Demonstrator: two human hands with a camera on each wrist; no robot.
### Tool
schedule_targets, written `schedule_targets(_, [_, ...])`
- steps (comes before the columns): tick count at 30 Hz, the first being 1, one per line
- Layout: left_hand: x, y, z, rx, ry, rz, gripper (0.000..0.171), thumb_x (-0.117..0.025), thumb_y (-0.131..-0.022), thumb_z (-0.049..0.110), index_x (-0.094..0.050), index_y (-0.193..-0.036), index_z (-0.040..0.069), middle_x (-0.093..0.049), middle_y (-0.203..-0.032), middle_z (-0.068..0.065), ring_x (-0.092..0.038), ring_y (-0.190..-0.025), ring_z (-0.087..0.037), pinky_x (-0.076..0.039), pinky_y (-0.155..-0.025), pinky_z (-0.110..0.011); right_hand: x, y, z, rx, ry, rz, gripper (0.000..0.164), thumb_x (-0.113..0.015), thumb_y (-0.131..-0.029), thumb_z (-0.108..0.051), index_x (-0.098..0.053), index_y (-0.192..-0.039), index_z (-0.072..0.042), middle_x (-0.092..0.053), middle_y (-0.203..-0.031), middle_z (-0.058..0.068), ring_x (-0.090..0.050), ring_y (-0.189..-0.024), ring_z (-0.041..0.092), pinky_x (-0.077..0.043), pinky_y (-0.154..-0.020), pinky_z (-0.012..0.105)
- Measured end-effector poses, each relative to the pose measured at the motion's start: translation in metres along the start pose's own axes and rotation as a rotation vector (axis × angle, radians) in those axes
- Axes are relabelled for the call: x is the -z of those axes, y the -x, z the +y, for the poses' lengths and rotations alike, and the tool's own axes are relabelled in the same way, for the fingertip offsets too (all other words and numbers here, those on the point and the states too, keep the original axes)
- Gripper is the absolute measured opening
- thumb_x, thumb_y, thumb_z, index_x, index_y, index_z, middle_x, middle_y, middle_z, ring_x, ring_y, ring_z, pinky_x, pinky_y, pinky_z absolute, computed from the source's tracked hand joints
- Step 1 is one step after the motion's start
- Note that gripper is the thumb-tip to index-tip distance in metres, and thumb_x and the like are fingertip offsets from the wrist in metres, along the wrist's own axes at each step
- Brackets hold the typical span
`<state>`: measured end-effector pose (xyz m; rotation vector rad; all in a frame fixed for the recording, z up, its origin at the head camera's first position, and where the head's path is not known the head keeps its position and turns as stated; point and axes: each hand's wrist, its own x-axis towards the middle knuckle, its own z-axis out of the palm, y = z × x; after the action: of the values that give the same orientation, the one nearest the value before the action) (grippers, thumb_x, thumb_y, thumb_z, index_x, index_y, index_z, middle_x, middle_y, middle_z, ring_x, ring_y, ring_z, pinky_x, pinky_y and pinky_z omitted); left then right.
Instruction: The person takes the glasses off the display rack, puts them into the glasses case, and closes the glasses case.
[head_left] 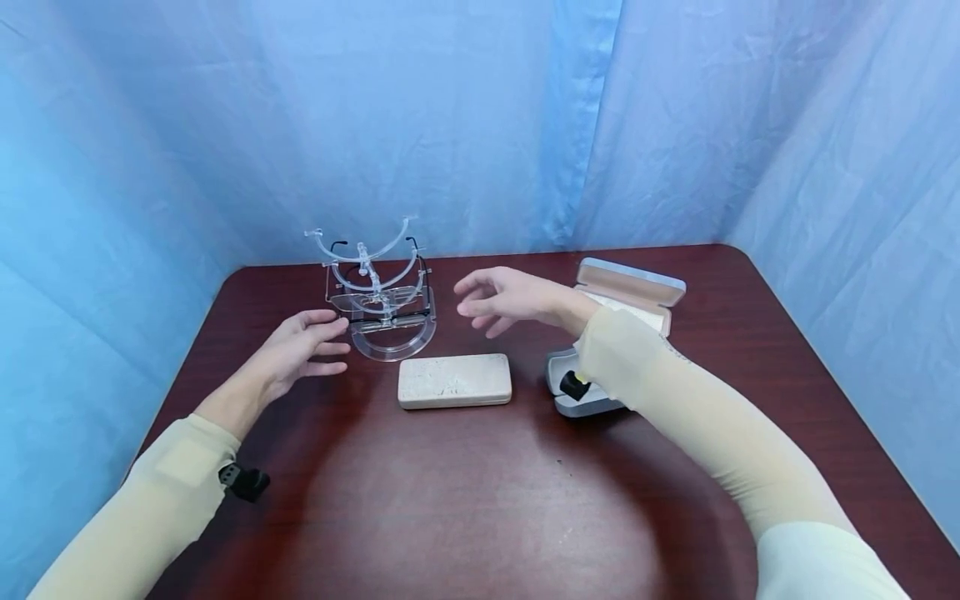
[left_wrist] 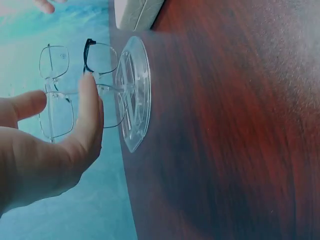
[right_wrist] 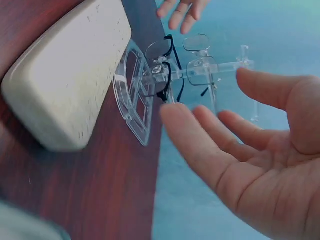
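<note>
A clear plastic display stand (head_left: 397, 353) holds two pairs of glasses on its curved arms. The lower pair, black-framed glasses (right_wrist: 169, 82), sits near the base; above it are thin-rimmed glasses (left_wrist: 54, 59). My left hand (head_left: 296, 350) is at the stand's left side, its fingers loosely spread and holding nothing; the fingertips overlap the glasses in the head view. To the right of the stand, my right hand (head_left: 510, 298) hovers with relaxed, slightly bent fingers and nothing in them. A closed cream glasses case (head_left: 454, 381) lies between the hands, in front of the stand.
At the right, an open glasses case (head_left: 633, 283) with a pale lining stands behind my right forearm. A grey case part (head_left: 581, 407) shows below the sleeve, partly hidden by it. Blue curtains (head_left: 450, 125) surround the dark red-brown table (head_left: 480, 500).
</note>
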<state>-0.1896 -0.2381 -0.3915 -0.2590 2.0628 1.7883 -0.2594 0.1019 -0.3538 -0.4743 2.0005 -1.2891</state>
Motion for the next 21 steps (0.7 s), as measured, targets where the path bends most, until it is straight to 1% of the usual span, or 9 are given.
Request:
schedule_targets(3, [0.005, -0.004, 0.001, -0.069, -0.023, 0.068, 0.077, -0.058, -0.104, 0.037, -0.016, -0.159, 0.001, -0.033, -0.158, -0.022, -0.042, -0.139, -0.043, -0.059, -0.088, -0.036, -0.006, -0.015, 0.002, 0.032, -0.100, 0.048, 0.051, -0.063, -0.102, -0.016, -0.045, -0.148, -0.005, -0.055, -0.140, 0.018, -0.063, -0.117, 0.037, -0.058, -0.090, 0.047])
schedule_targets(6, [0.010, -0.008, -0.001, -0.145, -0.031, 0.138, 0.077, -0.059, -0.103, 0.041, -0.021, -0.158, 0.002, -0.036, -0.156, -0.022, -0.043, -0.139, -0.041, -0.059, -0.085, -0.031, -0.015, -0.030, 0.004, 0.040, -0.219, 0.096, 0.053, -0.061, -0.103, -0.013, -0.041, -0.152, -0.006, -0.052, -0.144, 0.021, -0.059, -0.123, 0.042, -0.058, -0.090, 0.046])
schedule_targets(8, [0.012, -0.011, -0.005, -0.175, -0.005, 0.178, 0.078, -0.060, -0.101, 0.043, -0.025, -0.158, 0.003, -0.037, -0.156, -0.022, -0.045, -0.138, -0.039, -0.059, -0.084, -0.029, -0.022, -0.038, 0.005, 0.036, -0.297, 0.124, 0.056, -0.060, -0.103, -0.011, -0.037, -0.154, -0.005, -0.050, -0.146, 0.024, -0.056, -0.126, 0.044, -0.056, -0.093, 0.048])
schedule_targets(11, [0.014, -0.015, -0.009, -0.195, 0.096, 0.214, 0.076, -0.063, -0.100, 0.043, -0.030, -0.157, 0.005, -0.037, -0.158, -0.020, -0.045, -0.139, -0.035, -0.058, -0.085, -0.028, -0.032, -0.050, 0.006, 0.029, -0.395, 0.160, 0.058, -0.059, -0.104, -0.011, -0.034, -0.156, -0.004, -0.048, -0.148, 0.025, -0.056, -0.127, 0.042, -0.054, -0.097, 0.048])
schedule_targets(15, [0.015, -0.018, -0.012, -0.195, 0.237, 0.225, 0.074, -0.066, -0.098, 0.042, -0.036, -0.154, 0.005, -0.038, -0.157, -0.021, -0.047, -0.137, -0.031, -0.057, -0.086, -0.030, -0.042, -0.061, 0.008, 0.025, -0.473, 0.199, 0.058, -0.059, -0.104, -0.014, -0.035, -0.155, 0.000, -0.050, -0.147, 0.024, -0.059, -0.125, 0.039, -0.054, -0.097, 0.046])
schedule_targets(18, [0.014, -0.020, -0.012, -0.197, 0.276, 0.202, 0.075, -0.065, -0.098, 0.042, -0.036, -0.155, 0.004, -0.037, -0.156, -0.024, -0.049, -0.136, -0.030, -0.057, -0.086, -0.031, -0.047, -0.065, 0.010, 0.025, -0.506, 0.217, 0.055, -0.060, -0.104, -0.014, -0.039, -0.152, 0.001, -0.054, -0.143, 0.024, -0.060, -0.125, 0.038, -0.055, -0.096, 0.044])
schedule_targets(21, [0.013, -0.020, -0.012, -0.191, 0.291, 0.179, 0.076, -0.065, -0.099, 0.041, -0.033, -0.156, 0.002, -0.039, -0.153, -0.023, -0.052, -0.132, -0.028, -0.057, -0.086, -0.031, -0.051, -0.067, 0.011, 0.016, -0.521, 0.205, 0.053, -0.059, -0.104, -0.015, -0.040, -0.151, 0.001, -0.055, -0.143, 0.024, -0.059, -0.126, 0.037, -0.055, -0.097, 0.044])
